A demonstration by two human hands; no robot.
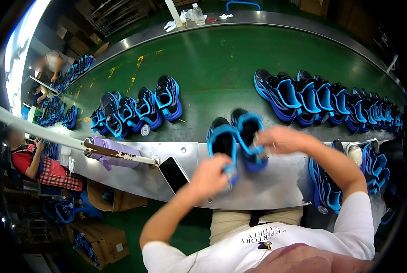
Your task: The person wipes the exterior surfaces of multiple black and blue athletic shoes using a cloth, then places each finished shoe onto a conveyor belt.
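Observation:
Two black-and-blue sneakers stand side by side in front of me, toes pointing away, on the seam between the green belt and the metal ledge. My left hand (209,176) is closed at the heel of the left sneaker (221,132). Bent fingers of my right hand (278,140) pinch the light-blue collar of the right sneaker (248,119), slightly blurred by motion. Small pale tags seem to hang near both heels, too smeared to make out. A phone (174,174) with a dark screen lies beside my left forearm.
Sneakers line the green belt (203,59) at left (145,109) and right (321,98). A lilac bottle (117,152) stands by a chipped white pole (44,132) on the metal ledge (258,191). More sneakers (324,184) sit by my right elbow. Cardboard boxes (99,241) and co-workers are at left.

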